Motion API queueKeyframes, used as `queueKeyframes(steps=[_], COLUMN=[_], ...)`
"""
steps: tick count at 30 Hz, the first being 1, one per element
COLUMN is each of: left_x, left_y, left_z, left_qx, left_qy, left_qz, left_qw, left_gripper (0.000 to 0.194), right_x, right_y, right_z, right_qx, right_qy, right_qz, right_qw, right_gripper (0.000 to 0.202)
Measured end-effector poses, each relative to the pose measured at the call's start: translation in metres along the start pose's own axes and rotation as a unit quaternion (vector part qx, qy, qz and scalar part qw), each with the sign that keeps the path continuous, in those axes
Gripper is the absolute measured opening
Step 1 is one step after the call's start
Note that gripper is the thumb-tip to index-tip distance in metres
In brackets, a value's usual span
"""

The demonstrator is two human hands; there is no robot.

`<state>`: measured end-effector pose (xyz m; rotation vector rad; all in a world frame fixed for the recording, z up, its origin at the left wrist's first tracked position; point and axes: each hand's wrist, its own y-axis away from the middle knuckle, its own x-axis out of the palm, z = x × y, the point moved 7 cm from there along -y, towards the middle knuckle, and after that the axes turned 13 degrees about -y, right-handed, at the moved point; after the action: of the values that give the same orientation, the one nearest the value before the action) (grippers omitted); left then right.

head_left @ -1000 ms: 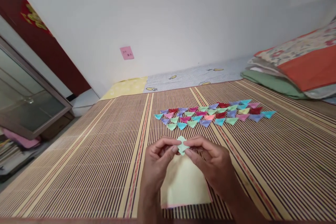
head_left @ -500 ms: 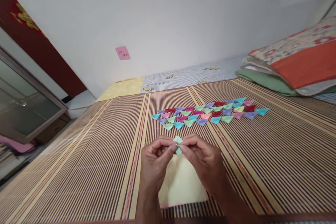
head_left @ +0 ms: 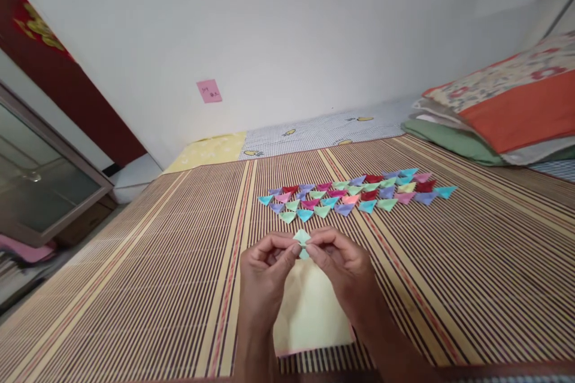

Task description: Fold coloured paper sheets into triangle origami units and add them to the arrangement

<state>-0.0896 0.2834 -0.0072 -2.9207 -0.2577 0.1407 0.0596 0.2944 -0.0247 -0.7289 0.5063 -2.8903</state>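
Note:
A small light green folded paper (head_left: 302, 237) is pinched between both hands, above the striped mat. My left hand (head_left: 271, 263) grips its left side between thumb and fingertips. On its right side, my right hand (head_left: 342, 263) pinches it the same way. Below them a pale yellow square sheet (head_left: 313, 317) lies on the mat, with a pink edge showing under it. Beyond the hands, several small folded paper triangles in many colours lie in rows, among them a blue one (head_left: 305, 215) and a green one (head_left: 321, 211).
The striped mat (head_left: 148, 275) spreads under everything. Folded bedding (head_left: 521, 114) is stacked at the right. A checked cloth (head_left: 309, 128) runs along the wall, where a pink note (head_left: 209, 91) is stuck. A glass-fronted cabinet (head_left: 36, 173) stands at the left.
The green paper has tilted, showing more of its upper part and less below the fingers. Both hands still pinch it, nearly in the same place.

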Motion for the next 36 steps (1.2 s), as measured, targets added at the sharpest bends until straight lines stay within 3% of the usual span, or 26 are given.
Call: queueKeyframes(steps=[6,13,27,36], left_x=[0.004,0.003,0.007,0.000], left_y=[0.000,0.000,-0.001,-0.003], left_z=[0.000,0.003,0.006,0.009], left_qx=[0.006,-0.022,0.015,0.015], left_qy=[-0.001,0.008,-0.028,-0.005], left_qz=[-0.023,-0.041,-0.078,-0.079], left_qw=[1.000,0.999,0.996,0.997], left_gripper=[0.012,0.015,0.013,0.013], right_x=[0.000,0.003,0.000,0.004], right_y=[0.000,0.000,-0.001,-0.002], right_z=[-0.008,-0.004,-0.009,-0.010], right_qx=[0.046,0.026,-0.025,0.007], right_qy=[-0.032,-0.011,0.022,-0.003], right_qz=[-0.033,-0.058,-0.113,-0.057], right_qw=[0.998,0.998,0.993,0.998], right_gripper=[0.013,0.013,0.010,0.006])
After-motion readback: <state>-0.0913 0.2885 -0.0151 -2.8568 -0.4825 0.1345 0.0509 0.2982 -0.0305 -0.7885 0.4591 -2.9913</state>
